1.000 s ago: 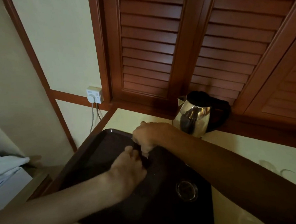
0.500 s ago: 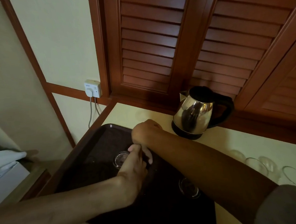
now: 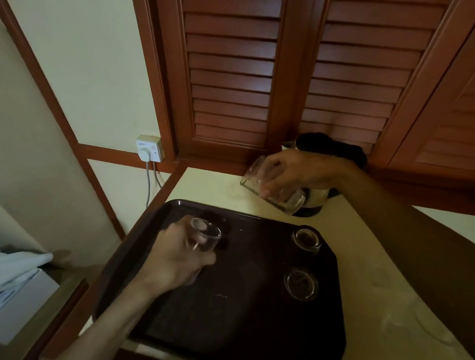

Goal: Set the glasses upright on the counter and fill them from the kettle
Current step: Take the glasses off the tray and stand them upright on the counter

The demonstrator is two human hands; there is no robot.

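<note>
My left hand [image 3: 177,257] grips a clear glass [image 3: 206,234] just above the left part of the dark tray [image 3: 240,320]. My right hand [image 3: 295,173] holds a second clear glass [image 3: 273,190] tilted on its side in the air over the cream counter [image 3: 376,254], in front of the kettle. The steel kettle [image 3: 316,196] with its black lid and handle is mostly hidden behind that hand. Two more glasses [image 3: 306,239] [image 3: 301,284] stand on the tray's right side.
Faint clear glasses [image 3: 426,327] show on the counter at the lower right, partly behind my right arm. A wall socket [image 3: 149,148] with a cable is at the back left. Brown louvred shutters [image 3: 252,80] rise behind the counter. White cloth [image 3: 9,269] lies at far left.
Both hands rose from the tray, each with a glass. My right hand carried its glass up and right toward the kettle; my left lifted its glass slightly at the tray's left.
</note>
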